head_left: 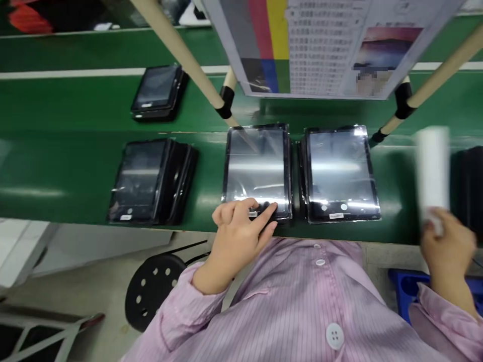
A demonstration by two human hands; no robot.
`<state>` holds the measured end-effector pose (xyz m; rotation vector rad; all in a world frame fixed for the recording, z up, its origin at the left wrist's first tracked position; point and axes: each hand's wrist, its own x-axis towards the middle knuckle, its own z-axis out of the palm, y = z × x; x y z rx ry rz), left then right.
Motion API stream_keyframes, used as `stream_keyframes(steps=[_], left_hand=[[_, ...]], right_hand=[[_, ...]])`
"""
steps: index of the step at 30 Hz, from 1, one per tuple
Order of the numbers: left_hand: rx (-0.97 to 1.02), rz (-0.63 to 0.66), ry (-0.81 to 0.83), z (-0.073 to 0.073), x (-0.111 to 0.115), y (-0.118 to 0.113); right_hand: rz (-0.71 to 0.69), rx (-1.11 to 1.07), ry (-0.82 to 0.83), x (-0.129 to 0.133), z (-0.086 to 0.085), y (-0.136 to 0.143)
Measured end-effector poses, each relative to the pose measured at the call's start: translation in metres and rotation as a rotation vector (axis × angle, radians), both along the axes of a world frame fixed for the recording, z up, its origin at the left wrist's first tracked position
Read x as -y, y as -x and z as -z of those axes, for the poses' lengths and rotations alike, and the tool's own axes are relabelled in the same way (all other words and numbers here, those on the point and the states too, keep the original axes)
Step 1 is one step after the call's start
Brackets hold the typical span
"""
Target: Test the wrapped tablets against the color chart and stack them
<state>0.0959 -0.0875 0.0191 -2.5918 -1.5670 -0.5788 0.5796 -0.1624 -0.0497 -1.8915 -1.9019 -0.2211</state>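
Note:
My left hand [241,229] rests at the bottom edge of the middle tablet [256,161], its index finger touching the screen near the lower right corner. Its fingers are apart and it grips nothing. This tablet lies face up on a stack of others, with a clear film over its glass. At the far right my right hand [447,241] is closed around the lower end of a long white flat thing [433,166], smeared by motion, so its kind cannot be made out. Between the hands lies another stack, topped by a tablet [341,171] with a small white label.
More stacked tablets [141,176] lie at the left, with a smaller pile [158,90] behind them. A printed chart [320,45] hangs on a tube frame [222,100] over the green bench [56,166]. Something black [470,186] sits far right. A stool [154,289] stands below.

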Motion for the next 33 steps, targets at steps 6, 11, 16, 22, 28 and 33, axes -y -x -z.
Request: stream_keyframes(steps=[6, 11, 16, 22, 28, 33], left_hand=[[0.075, -0.029, -0.02, 0.012, -0.019, 0.048], [0.227, -0.209, 0.284, 0.027, -0.039, 0.081], [0.418, -0.377, 0.448, 0.03, -0.037, 0.086], [1.314, -0.481, 0.647, 0.009, -0.059, 0.076], [1.653, -0.527, 0.804, -0.022, -0.073, 0.028], [1.745, -0.324, 0.753, -0.032, -0.057, 0.015]], right_hand=[[0.072, -0.04, -0.11, -0.02, -0.038, 0.059], [-0.123, -0.099, 0.017, -0.028, -0.063, 0.118], [-0.113, -0.154, -0.04, -0.03, -0.062, 0.124], [-0.071, -0.327, -0.226, -0.039, -0.072, 0.14], [-0.283, -0.286, -0.063, -0.086, -0.083, 0.195], [-0.366, -0.529, 0.164, -0.12, -0.097, 0.233]])
